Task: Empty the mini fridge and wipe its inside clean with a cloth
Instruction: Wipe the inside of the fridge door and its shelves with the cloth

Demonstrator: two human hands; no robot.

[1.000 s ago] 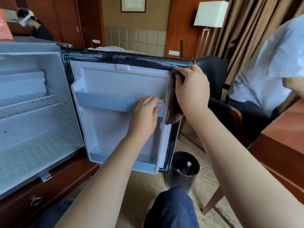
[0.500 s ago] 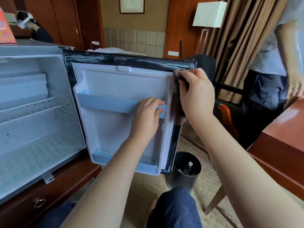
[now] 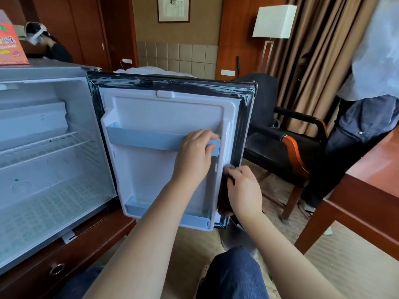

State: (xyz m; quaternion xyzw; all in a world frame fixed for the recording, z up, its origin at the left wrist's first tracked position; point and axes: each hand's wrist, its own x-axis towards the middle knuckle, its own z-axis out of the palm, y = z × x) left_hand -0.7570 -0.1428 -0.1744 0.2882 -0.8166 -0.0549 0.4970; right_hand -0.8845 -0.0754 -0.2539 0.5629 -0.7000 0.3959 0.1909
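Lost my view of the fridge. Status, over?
Left hand grips upper door shelf. Right hand holds dark cloth against door gasket, low on its right side. Nothing blocks the cloth.

Bright, soft light (shadows faint); mini fridge (image 3: 43, 169) interior washed pale, frame edges bent, standing person (image 3: 373, 61) blurred.

dark brown cloth (image 3: 223, 203), pale blue door shelf (image 3: 146, 140)

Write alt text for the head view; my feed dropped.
The right hand holds a dark cloth against the lower right edge of the open mini fridge door, while the left hand grips the door's blue shelf rail. The fridge cavity, left of the door, shows a wire shelf and no food.
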